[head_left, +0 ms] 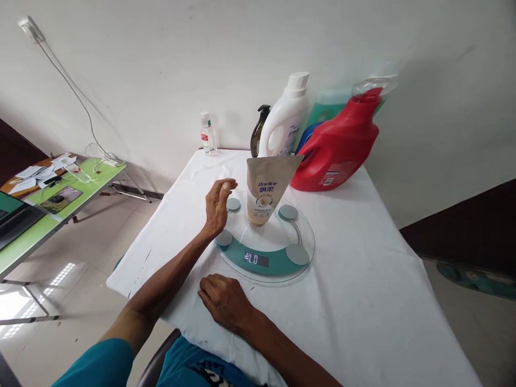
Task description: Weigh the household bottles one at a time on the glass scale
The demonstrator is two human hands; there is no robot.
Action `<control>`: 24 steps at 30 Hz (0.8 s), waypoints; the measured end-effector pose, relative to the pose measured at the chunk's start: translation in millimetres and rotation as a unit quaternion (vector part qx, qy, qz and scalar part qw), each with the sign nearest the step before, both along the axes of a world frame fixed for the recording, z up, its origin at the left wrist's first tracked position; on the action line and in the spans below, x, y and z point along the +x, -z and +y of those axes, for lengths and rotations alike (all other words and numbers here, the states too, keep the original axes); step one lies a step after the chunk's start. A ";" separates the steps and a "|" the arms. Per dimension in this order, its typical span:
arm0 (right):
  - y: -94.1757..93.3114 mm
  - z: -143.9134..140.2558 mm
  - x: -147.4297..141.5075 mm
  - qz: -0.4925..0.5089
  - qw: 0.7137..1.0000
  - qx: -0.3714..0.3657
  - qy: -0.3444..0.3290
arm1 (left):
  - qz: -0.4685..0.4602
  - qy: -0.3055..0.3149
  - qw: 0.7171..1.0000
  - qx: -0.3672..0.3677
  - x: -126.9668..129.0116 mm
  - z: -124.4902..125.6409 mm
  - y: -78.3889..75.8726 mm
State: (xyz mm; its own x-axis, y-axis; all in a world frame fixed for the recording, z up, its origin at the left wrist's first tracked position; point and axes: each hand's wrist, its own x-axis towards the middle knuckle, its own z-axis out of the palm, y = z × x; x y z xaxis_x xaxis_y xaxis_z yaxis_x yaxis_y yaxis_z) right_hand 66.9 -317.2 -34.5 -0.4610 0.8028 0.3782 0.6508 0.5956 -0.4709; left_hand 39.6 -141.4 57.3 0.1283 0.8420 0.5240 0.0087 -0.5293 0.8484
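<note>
While my left hand [218, 207] hovers open-fingered, the Rejoice pouch [266, 189] stands upright just to its right on the scale [266, 262]; right hand [224, 302] rests loosely curled on the table [363, 279], farther off.

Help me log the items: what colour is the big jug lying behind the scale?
Red, seen clearly in the head view.

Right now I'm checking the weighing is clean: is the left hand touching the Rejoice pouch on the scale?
Apart. The head view shows clear glass between the open left hand and the Rejoice pouch standing on the scale.
</note>
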 end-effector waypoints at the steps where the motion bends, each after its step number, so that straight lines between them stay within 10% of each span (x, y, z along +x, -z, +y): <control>1: 1.1 -0.8 -0.3 -0.002 1.000 0.009 0.000 | -0.008 -0.023 1.000 -0.008 -2.9 1.6 5.8; 24: 2.9 -2.8 -0.7 -0.018 0.999 0.042 0.000 | -0.066 -0.136 0.985 -0.088 -38.2 39.1 49.0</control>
